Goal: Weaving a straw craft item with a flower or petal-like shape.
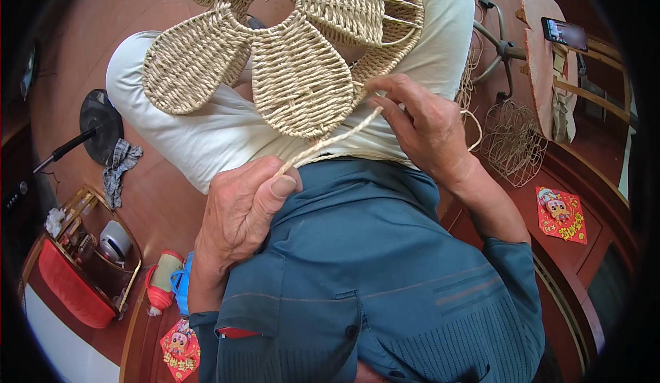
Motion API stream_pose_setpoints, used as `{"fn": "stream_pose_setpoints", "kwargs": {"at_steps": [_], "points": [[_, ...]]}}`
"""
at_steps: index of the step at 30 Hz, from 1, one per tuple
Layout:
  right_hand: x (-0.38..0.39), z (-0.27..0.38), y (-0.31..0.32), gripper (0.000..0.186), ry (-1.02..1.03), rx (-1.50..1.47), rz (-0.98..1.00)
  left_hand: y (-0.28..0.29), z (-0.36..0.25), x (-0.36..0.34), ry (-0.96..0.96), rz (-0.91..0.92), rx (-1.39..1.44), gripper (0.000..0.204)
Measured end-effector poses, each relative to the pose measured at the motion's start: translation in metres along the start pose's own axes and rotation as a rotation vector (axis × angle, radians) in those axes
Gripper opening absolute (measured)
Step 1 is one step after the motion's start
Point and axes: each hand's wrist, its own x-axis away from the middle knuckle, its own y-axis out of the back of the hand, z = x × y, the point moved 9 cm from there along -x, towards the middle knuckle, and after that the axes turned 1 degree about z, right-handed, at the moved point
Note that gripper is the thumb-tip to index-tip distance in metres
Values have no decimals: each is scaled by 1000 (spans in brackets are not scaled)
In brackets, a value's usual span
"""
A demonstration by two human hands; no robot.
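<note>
A woven straw piece (300, 84), flower-shaped with several rounded petals round an open ring, rests across my lap. From its weave, frames of thin rods show bare at the upper right. My left hand (244, 204) is closed, its thumb pressing a twisted straw cord (330, 140) against the fingers. The cord slants up to my right hand (430, 125), whose thumb and forefinger are pinched together at the cord's far end, beside the lower right petal's edge. Another strand runs below, across my waist, and a loop of cord (474, 125) shows past my right wrist.
Right of my knee are a netted bundle of cord (514, 139), a metal stand (505, 50) and a stool top (540, 60) with a phone (565, 34). To the left stand a round black base (101, 125) with a rag (122, 170), a basket stand (89, 245) and a bottle (165, 273).
</note>
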Motion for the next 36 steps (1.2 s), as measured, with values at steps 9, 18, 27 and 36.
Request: {"fn": "stream_pose_setpoints", "kwargs": {"at_steps": [9, 18, 27, 36], "points": [[-3, 5, 14, 11, 86, -105, -59, 15, 19, 5, 113, -75, 121, 58], [-22, 8, 41, 7, 99, 42, -180, 13, 16, 1, 65, -141, 172, 62], [14, 29, -12, 47, -350, -924, 262, -38, -15, -27, -312, 54, -113, 17], [0, 28, -22, 39, -464, -1420, 265, -74, -15, -36, -359, 98, -40, 23]]}}
